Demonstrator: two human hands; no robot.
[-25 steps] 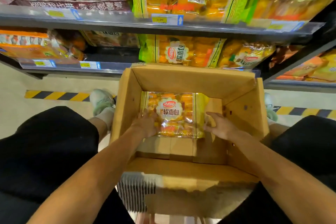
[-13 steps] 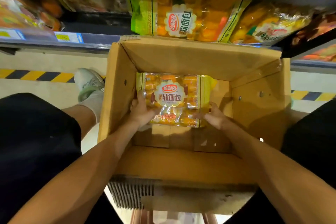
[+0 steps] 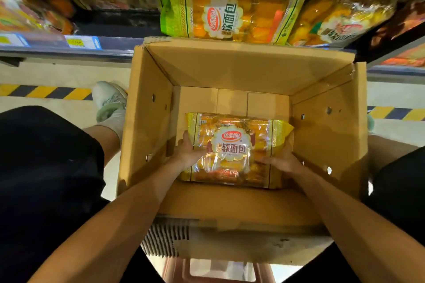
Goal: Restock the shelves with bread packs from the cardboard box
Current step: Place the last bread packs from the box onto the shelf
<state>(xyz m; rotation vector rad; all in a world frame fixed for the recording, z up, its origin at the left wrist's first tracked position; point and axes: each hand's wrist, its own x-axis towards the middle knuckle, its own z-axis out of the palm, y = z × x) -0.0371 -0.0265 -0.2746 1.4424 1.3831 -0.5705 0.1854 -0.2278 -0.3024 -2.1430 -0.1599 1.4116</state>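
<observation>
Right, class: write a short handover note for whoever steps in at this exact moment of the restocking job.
Left hand: grips the left edge of the bread pack.
Right hand: grips its right edge.
The pack is inside the cardboard box, towards the near wall; bare box floor shows beyond it, and no other pack is visible in the box.
Done: a matching pack and others already sit on the shelf behind the box.
Left: lift this pack out and place it on the shelf.
</observation>
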